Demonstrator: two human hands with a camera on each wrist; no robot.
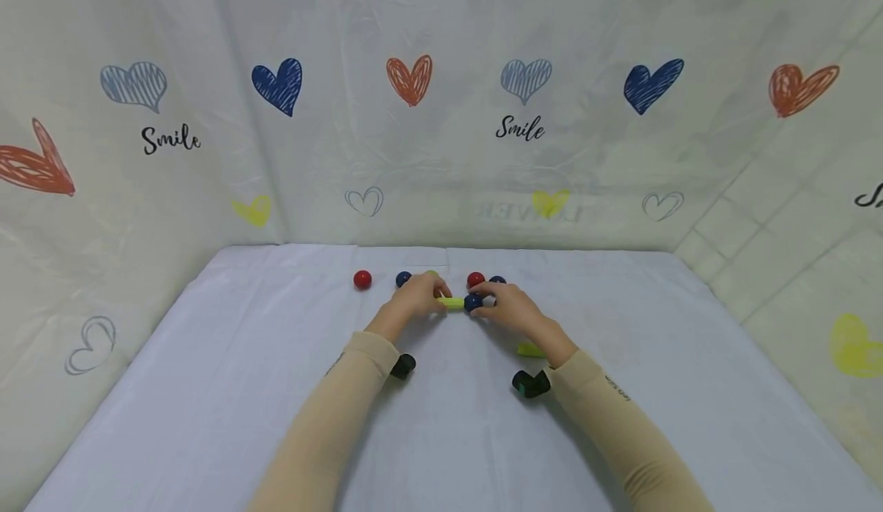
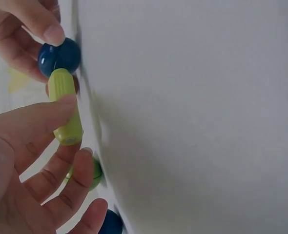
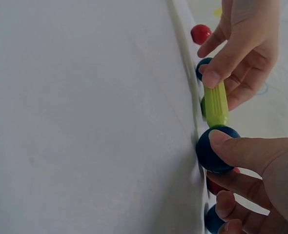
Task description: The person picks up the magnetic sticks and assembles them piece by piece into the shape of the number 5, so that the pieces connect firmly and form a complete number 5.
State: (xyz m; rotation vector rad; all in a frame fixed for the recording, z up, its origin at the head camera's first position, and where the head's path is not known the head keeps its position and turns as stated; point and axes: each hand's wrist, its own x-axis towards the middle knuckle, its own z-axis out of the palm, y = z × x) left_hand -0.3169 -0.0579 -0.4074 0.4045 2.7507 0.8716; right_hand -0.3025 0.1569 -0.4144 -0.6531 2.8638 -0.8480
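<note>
My left hand (image 1: 418, 295) pinches a yellow-green ribbed rod (image 1: 451, 303) between thumb and fingers. A dark blue ball (image 1: 473, 302) meets the rod's right end, and my right hand (image 1: 512, 306) grips it with thumb and fingers. In the left wrist view, the rod (image 2: 65, 122) shows a bare near end, while its far end touches the blue ball (image 2: 59, 57). The right wrist view shows the thumb lying across the ball (image 3: 213, 155) and the rod (image 3: 216, 105) reaching up to the left hand (image 3: 249, 51).
Behind the hands stand a red ball (image 1: 362, 280), a blue ball (image 1: 403, 278), a partly hidden green ball (image 2: 95, 173), another red ball (image 1: 475, 279) and another blue ball (image 1: 497, 279). A second yellow-green rod (image 1: 530, 350) lies by the right wrist. White cloth (image 1: 455, 435) covers the table.
</note>
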